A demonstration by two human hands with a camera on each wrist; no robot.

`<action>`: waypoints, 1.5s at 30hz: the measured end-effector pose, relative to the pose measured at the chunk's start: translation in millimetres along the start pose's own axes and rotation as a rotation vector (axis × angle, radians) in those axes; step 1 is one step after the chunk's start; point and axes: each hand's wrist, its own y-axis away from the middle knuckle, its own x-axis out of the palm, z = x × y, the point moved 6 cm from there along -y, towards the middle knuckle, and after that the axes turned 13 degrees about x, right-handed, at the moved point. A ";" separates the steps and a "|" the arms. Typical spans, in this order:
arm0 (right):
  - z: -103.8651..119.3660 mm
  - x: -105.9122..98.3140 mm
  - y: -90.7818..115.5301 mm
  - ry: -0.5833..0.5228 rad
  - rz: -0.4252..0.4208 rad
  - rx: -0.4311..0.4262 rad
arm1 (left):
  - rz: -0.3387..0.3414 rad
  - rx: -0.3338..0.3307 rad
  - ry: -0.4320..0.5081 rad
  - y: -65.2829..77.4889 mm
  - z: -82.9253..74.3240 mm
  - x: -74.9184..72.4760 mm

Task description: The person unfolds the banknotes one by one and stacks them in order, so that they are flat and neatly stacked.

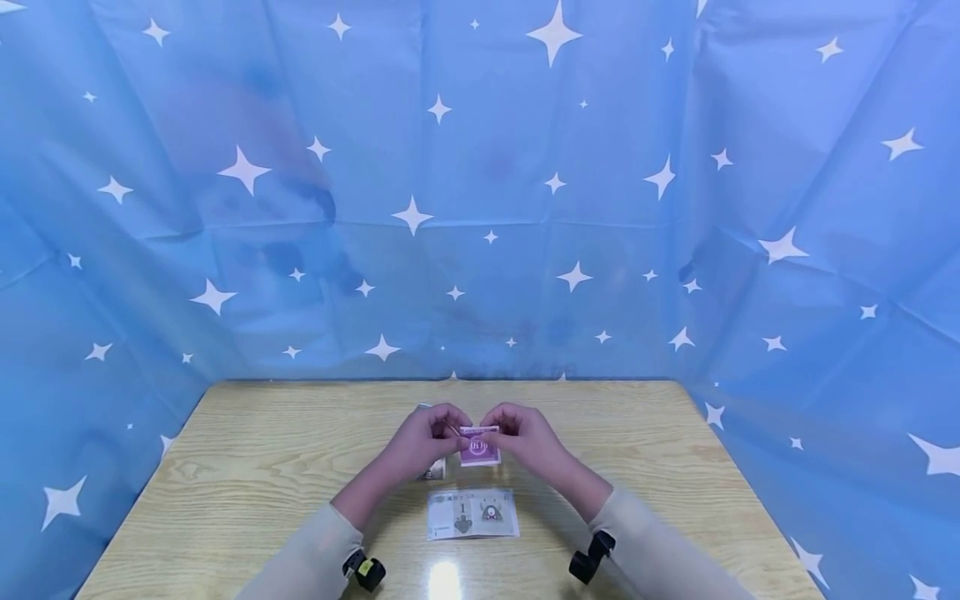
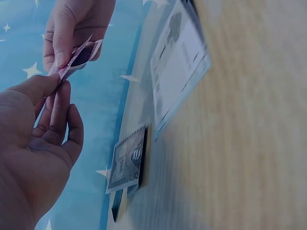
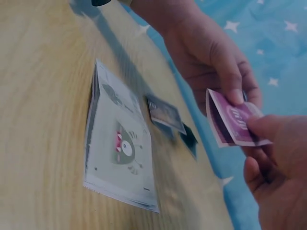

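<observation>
Above the table, my left hand (image 1: pixel 424 442) and right hand (image 1: pixel 528 439) pinch a folded purple paper note (image 1: pixel 478 448) between thumbs and fingers. The note's halves stand slightly apart at one side in the right wrist view (image 3: pixel 233 120). Below the hands lies a small stack of pale grey notes (image 1: pixel 472 513), printed with a "1" and a cartoon figure. A folded dark grey-brown note (image 2: pixel 127 163) sits on the table beyond the stack, mostly behind my left hand in the head view.
A dark green folded piece (image 3: pixel 189 141) lies beside the grey-brown note. The wooden table (image 1: pixel 262 483) ends at a blue curtain (image 1: pixel 480 208) with white stars behind it. A bright reflection shows near the table's front.
</observation>
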 end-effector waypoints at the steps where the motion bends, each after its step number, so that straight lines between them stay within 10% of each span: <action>1: 0.7 0.5 3.2 -0.005 0.000 -0.003 | 0.004 0.001 0.000 1.9 -1.4 1.2; 33: 22.7 4.5 38.4 0.149 -0.180 -0.164 | -0.018 0.010 -0.043 21.0 -15.7 5.5; 45: 19.2 2.5 40.0 0.032 -0.097 -0.065 | -0.016 0.016 -0.063 21.5 -21.1 5.6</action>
